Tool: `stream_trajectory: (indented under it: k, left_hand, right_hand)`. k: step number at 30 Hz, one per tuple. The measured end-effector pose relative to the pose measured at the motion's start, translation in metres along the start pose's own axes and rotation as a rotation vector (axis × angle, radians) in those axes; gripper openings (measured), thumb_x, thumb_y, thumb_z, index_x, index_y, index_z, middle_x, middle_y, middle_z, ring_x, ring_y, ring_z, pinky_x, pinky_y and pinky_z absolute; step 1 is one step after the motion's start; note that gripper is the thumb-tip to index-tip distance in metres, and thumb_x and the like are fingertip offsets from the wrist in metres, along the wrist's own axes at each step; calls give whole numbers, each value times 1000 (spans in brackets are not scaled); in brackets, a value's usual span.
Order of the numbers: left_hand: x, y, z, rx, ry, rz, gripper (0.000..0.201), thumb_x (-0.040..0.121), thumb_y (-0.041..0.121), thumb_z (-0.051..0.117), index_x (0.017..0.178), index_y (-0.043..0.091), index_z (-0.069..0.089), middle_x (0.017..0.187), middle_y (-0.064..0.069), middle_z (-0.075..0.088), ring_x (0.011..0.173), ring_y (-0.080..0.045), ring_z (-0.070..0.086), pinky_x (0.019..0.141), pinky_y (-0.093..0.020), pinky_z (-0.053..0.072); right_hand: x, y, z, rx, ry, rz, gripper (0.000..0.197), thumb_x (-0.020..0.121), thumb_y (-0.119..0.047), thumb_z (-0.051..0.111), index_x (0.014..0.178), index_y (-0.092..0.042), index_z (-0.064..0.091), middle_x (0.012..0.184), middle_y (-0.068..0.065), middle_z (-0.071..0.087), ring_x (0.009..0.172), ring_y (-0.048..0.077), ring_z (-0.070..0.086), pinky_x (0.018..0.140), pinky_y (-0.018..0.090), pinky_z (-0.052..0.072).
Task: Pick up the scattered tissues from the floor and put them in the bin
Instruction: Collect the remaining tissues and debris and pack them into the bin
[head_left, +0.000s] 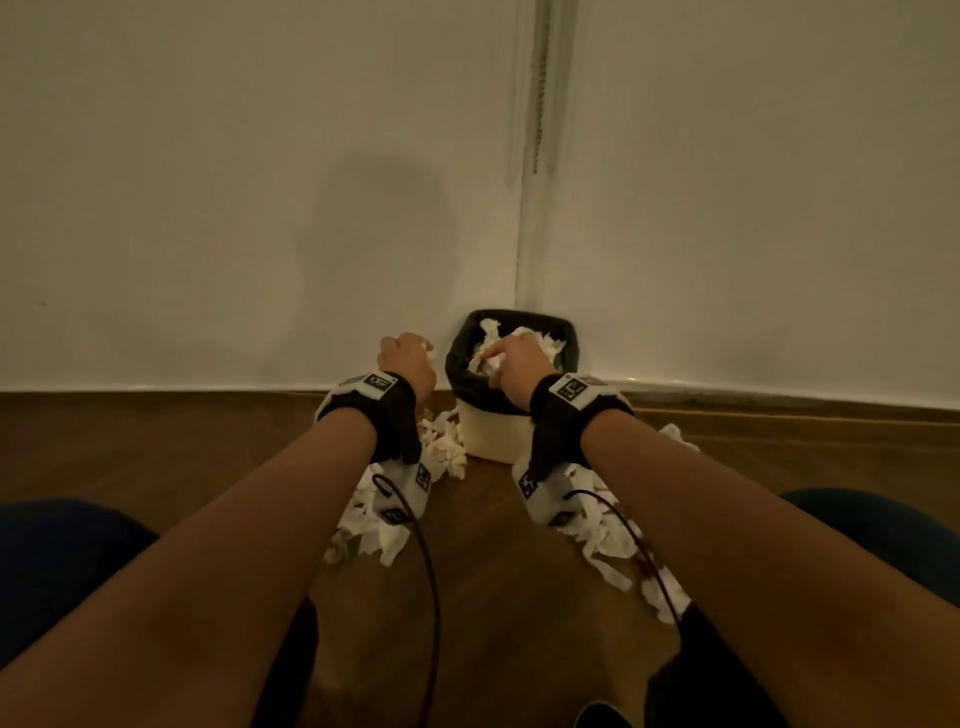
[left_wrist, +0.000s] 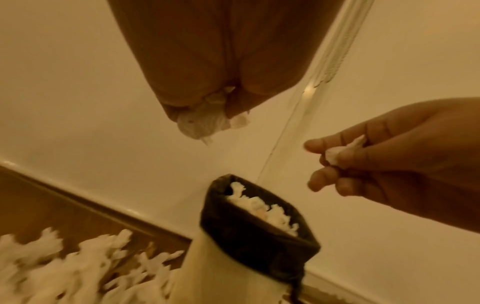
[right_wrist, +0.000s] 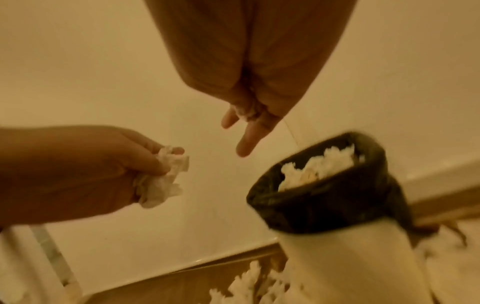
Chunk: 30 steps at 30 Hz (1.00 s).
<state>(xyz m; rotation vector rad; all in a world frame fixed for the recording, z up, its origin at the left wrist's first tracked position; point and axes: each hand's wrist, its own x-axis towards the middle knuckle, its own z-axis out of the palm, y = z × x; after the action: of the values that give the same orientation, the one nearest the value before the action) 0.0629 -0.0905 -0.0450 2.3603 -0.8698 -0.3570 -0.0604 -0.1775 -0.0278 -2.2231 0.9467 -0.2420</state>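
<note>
A white bin (head_left: 493, 436) with a black liner (head_left: 569, 338) stands against the wall and holds several crumpled tissues (head_left: 545, 340). My right hand (head_left: 504, 358) hovers over the bin's mouth and pinches a small tissue wad (right_wrist: 246, 112), index finger (right_wrist: 249, 139) sticking out. My left hand (head_left: 415, 358) is just left of the bin, at rim height, gripping a bigger crumpled tissue (right_wrist: 161, 179). In the left wrist view, that tissue (left_wrist: 205, 119) pokes out below the left hand. More white tissues lie on the floor left (head_left: 441, 441) and right (head_left: 608, 540) of the bin.
The bin sits where the white wall (head_left: 260, 208) meets a vertical frame (head_left: 535, 156), above a wooden floor (head_left: 493, 597). My knees in dark trousers (head_left: 52, 545) flank the arms. Black cables (head_left: 426, 571) trail from the wrist cameras.
</note>
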Motion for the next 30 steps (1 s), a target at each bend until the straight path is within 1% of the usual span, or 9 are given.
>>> stream_trajectory:
  k: [3, 5, 7, 11, 16, 19, 23, 27, 30]
  left_hand:
    - [-13, 41, -7, -19, 23, 136, 24, 93, -2, 34, 112, 13, 38, 136, -19, 38, 103, -29, 48, 77, -25, 43]
    - [-17, 62, -12, -27, 9, 242, 31, 93, -3, 36, 120, 5, 47, 135, -20, 41, 109, -31, 49, 87, -29, 45]
    - [-19, 76, -17, -50, -30, 315, 36, 92, -1, 43, 125, 7, 54, 129, -18, 49, 116, -31, 51, 97, -32, 42]
    - [-24, 100, -27, -104, 19, 438, 33, 87, 10, 60, 118, 14, 52, 115, -13, 59, 102, -27, 57, 81, -29, 46]
    - [-10, 115, -27, -13, 69, 529, 24, 82, 16, 67, 106, 12, 67, 117, -8, 58, 108, -20, 53, 84, -15, 33]
    - [-1, 107, -16, 16, 132, 538, 29, 92, 18, 55, 119, 10, 62, 118, -13, 45, 104, -20, 44, 84, -9, 24]
    - [14, 99, -1, 2, 154, 432, 34, 99, 15, 41, 130, 13, 54, 124, -17, 41, 109, -28, 48, 90, -16, 30]
    - [25, 98, 5, -88, 151, 437, 24, 91, 12, 54, 113, 16, 61, 112, -13, 54, 102, -24, 55, 79, -20, 37]
    - [34, 92, 12, -111, 142, 436, 14, 87, 14, 60, 100, 16, 64, 108, -10, 58, 100, -22, 55, 77, -20, 37]
  right_hand:
    - [-16, 2, -36, 106, 29, -67, 29, 88, 2, 52, 115, -2, 60, 109, 17, 62, 103, 34, 61, 92, 38, 50]
    - [-25, 5, -54, 159, 110, -77, 21, 90, 2, 47, 104, -5, 62, 89, 11, 66, 78, 26, 67, 72, 32, 56]
    - [-31, 10, -68, 179, 194, -116, 11, 90, -2, 54, 89, -12, 57, 80, 8, 67, 62, 19, 65, 57, 24, 53]
    - [-36, 17, -90, 228, 218, -145, 3, 84, -5, 66, 84, -4, 64, 67, 6, 66, 51, 8, 61, 59, 21, 54]
    - [-28, 25, -97, 183, 276, -116, 14, 89, -1, 58, 95, 4, 69, 87, 20, 70, 71, 24, 68, 78, 30, 57]
    - [-19, 26, -97, 91, 305, -110, 21, 91, -1, 51, 99, 1, 70, 90, 18, 71, 83, 27, 69, 85, 32, 55]
    - [-2, 28, -101, 54, 336, -139, 21, 88, -1, 52, 96, -3, 72, 95, 15, 70, 87, 26, 67, 87, 34, 54]
    - [18, 38, -96, 86, 377, -85, 22, 83, 3, 51, 86, -6, 70, 81, 9, 63, 78, 26, 62, 82, 39, 54]
    - [36, 43, -84, 42, 360, -50, 21, 86, 1, 53, 87, -4, 73, 84, 9, 67, 82, 24, 63, 86, 28, 51]
